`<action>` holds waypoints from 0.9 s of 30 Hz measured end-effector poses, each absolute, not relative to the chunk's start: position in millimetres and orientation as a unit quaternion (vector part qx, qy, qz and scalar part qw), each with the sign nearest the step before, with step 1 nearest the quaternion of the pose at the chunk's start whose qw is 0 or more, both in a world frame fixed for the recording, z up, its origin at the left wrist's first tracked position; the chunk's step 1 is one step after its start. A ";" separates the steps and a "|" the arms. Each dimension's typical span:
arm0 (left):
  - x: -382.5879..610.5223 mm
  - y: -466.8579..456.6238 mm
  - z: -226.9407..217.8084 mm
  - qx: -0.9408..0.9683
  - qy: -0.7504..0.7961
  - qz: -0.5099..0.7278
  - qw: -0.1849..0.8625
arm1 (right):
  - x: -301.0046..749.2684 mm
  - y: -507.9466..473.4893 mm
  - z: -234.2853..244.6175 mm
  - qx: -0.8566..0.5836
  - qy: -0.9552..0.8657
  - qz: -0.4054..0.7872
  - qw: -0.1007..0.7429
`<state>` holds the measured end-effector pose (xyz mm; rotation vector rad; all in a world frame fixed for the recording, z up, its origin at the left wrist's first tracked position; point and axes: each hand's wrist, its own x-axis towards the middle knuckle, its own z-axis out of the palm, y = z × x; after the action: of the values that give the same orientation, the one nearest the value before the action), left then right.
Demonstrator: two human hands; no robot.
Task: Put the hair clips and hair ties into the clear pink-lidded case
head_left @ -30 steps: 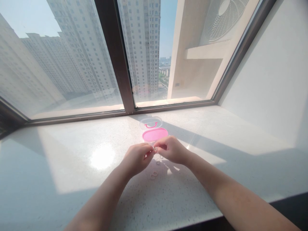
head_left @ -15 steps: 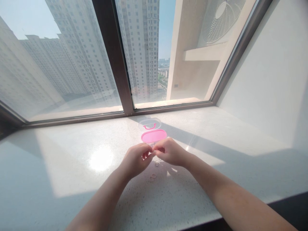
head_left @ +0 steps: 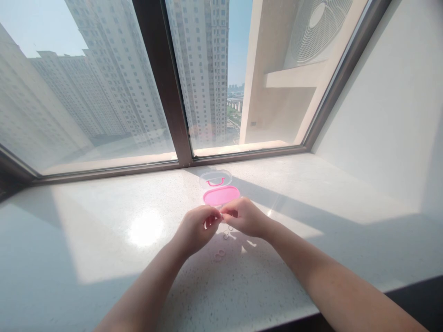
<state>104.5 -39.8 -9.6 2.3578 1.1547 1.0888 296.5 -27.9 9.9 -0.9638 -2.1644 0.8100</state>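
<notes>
My left hand (head_left: 199, 229) and my right hand (head_left: 246, 217) meet fingertip to fingertip above the speckled white sill. Both are closed in a pinch, and what lies between the fingertips is too small and covered to make out. Just below my right hand are small thin rings (head_left: 226, 235) on the sill. A pair of paler rings (head_left: 219, 255) lies nearer to me, side by side. Right behind the hands is a pink oval tray-like piece (head_left: 221, 196), its front edge close to my fingers. Beyond it sits a clear oval lid-like piece (head_left: 224, 175) with a pink curved handle (head_left: 216, 183).
A brown-framed window (head_left: 185, 159) closes off the far side of the sill (head_left: 110, 221). To the right rises a white wall (head_left: 384, 115). Strong sun glare (head_left: 145, 228) falls left of my hands. The sill's front edge (head_left: 304, 318) is at lower right.
My fingertips have shifted slightly and press closer together, with my left fingers drawn up a little. The rings and the pink and clear pieces stay where they were.
</notes>
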 end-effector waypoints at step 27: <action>103.5 -42.3 -1.6 0.816 0.320 0.479 0.056 | 296.5 -22.3 9.1 -0.303 -0.601 0.630 0.386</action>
<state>103.5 -42.3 -1.6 2.4747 0.9709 1.4521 296.5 -22.3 9.1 -0.7725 -1.5315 1.6046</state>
